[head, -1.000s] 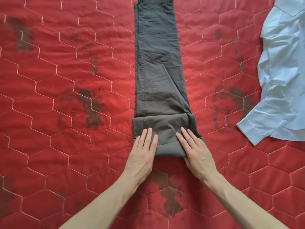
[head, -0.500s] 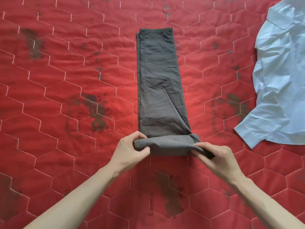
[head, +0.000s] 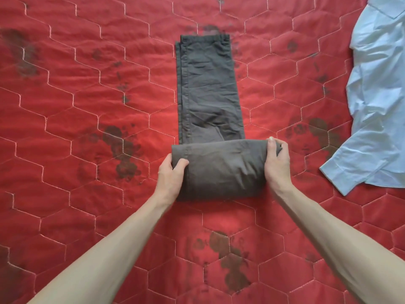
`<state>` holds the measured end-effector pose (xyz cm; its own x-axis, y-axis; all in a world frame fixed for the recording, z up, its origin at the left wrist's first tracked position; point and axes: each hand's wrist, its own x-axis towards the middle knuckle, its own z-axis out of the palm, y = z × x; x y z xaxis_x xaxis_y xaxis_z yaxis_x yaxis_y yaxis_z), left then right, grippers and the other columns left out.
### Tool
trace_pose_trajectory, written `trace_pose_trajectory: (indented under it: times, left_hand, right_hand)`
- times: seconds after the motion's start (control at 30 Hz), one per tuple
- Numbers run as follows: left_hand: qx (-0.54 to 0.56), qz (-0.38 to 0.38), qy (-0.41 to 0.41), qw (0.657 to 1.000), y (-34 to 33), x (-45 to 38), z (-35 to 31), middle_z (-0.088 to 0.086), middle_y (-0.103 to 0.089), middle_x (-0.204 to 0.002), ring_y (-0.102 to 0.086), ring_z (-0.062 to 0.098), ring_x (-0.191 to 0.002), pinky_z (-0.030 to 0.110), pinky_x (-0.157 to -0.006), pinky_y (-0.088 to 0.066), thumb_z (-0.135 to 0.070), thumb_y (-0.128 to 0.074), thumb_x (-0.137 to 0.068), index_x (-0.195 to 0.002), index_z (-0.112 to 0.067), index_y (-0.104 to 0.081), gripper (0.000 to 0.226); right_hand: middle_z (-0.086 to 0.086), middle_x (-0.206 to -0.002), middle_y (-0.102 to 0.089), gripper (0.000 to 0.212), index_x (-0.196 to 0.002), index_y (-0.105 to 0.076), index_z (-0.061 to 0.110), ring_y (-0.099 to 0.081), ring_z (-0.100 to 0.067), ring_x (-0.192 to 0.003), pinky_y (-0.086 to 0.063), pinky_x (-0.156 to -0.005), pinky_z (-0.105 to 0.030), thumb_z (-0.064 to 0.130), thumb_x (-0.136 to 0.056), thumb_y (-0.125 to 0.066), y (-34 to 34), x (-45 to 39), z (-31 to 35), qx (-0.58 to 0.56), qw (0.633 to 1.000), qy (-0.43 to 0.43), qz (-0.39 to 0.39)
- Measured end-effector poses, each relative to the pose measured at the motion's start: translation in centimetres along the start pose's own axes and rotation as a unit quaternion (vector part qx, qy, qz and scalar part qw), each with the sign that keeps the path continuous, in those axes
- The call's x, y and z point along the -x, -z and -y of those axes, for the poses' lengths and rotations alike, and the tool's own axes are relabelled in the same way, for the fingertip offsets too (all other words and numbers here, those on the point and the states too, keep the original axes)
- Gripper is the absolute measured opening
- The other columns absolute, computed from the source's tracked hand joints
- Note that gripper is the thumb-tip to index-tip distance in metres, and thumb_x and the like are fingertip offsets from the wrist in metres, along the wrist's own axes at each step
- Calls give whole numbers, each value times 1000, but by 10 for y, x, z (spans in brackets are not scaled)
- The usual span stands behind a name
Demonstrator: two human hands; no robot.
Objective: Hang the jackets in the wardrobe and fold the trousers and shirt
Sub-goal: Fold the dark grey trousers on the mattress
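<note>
Dark grey-brown trousers [head: 208,91] lie lengthwise in the middle of the red quilted bedspread [head: 87,106], folded into a narrow strip. Their near end is folded over into a thick bundle [head: 223,170]. My left hand [head: 171,176] grips the bundle's left end, thumb on top. My right hand [head: 277,163] grips its right end, fingers curled round the edge. A light blue shirt [head: 379,95] lies crumpled at the right edge, one sleeve reaching toward the trousers.
The bedspread has hexagon stitching and dark printed patches. Bare quilt stretches to the left of the trousers and in front of my arms. No jackets or wardrobe are in view.
My hands went from lying flat on the first fold to gripping its ends. They have turned it over again away from me, so the bundle is thicker and the flat length shorter.
</note>
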<state>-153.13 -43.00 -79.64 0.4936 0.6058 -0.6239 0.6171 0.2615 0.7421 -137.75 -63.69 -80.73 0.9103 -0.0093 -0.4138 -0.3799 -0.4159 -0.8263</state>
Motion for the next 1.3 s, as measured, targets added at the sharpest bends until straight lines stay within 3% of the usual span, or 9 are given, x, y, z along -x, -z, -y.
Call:
trace_pose_trajectory:
  times: [0.1, 0.23, 0.33, 0.5, 0.67, 0.8, 0.93, 1.07, 1.3]
  left_hand:
    - [-33, -21, 11, 999, -3, -10, 3, -7, -70, -89, -61, 14, -86, 17, -71, -46, -17, -59, -92, -94, -16, -67, 8]
    - [-117, -28, -22, 993, -12, -16, 7, -3, -64, -98, -59, 30, -103, 40, -89, -45, -15, -48, -100, -115, -12, -50, 15]
    - [-231, -59, -84, 967, -23, -11, 12, 13, -60, -119, -52, 38, -115, 46, -95, -40, -13, -48, -101, -138, -10, -42, 38]
    - [-463, -156, -264, 832, -26, -15, 20, 20, -51, -140, -50, 38, -128, 52, -105, -43, -8, -61, -91, -155, -6, -42, 67]
    - [-528, -84, -441, 720, -22, -22, 32, 11, -44, -144, -43, 30, -137, 50, -119, -33, -17, -53, -97, -148, -13, -54, 52]
    - [-565, 39, -448, 692, -14, -13, 38, 17, -42, -156, -39, 35, -148, 54, -124, -26, -48, -52, -99, -157, -12, -43, 69]
    - [-616, 144, -430, 645, -2, -2, 47, 25, -14, -170, -10, 41, -159, 66, -124, -19, -68, -61, -79, -166, -16, -23, 108]
    - [-634, 151, -407, 639, -6, 9, 45, 29, -5, -170, -3, 45, -159, 70, -120, -21, -53, -65, -69, -166, -13, -15, 117]
    - [-669, 117, -327, 658, -31, 30, 29, 31, -9, -169, -8, 46, -158, 67, -122, -19, -22, -74, -64, -162, -8, -22, 112]
  right_hand:
    - [-2, -118, -60, 30, -127, -54, 12, -58, -20, -113, -37, -80, -13, 34, -113, -40, -9, -9, -5, 48, 999, -7, 11]
    - [-10, -135, -56, 36, -140, -54, 14, -51, -34, -124, -39, -101, -46, 32, -109, -47, -16, -12, -14, 312, 941, 132, -7]
    - [-11, -159, -39, 57, -158, -39, 13, -36, -33, -146, -32, -116, -52, 36, -107, -50, -19, -11, -21, 393, 908, 136, -55]
    - [-16, -173, -15, 72, -166, -16, 8, -14, -31, -161, -20, -129, -50, 41, -109, -46, -11, -20, -45, 478, 837, 249, -90]
    - [-13, -168, -29, 59, -160, -37, 17, -22, -29, -159, -18, -129, -52, 14, -103, -51, -8, -27, -52, 488, 770, 404, -74]
    - [-4, -163, -44, 50, -155, -49, 17, -31, -22, -157, -19, -127, -54, 23, -105, -47, 0, -18, -50, 466, 740, 481, 62]
    - [-8, -173, -21, 74, -164, -33, 19, -17, -25, -161, -14, -128, -56, 61, -104, -41, 13, 0, -56, 480, 729, 462, 158]
    - [-16, -174, -9, 105, -167, -22, 22, -9, -34, -162, -13, -129, -54, 76, -85, -59, 25, 13, -64, 485, 697, 475, 231]
    - [-20, -170, -24, 111, -161, -35, 17, -23, -38, -158, -25, -124, -49, 48, -65, -82, 29, 16, -49, 521, 662, 472, 261]
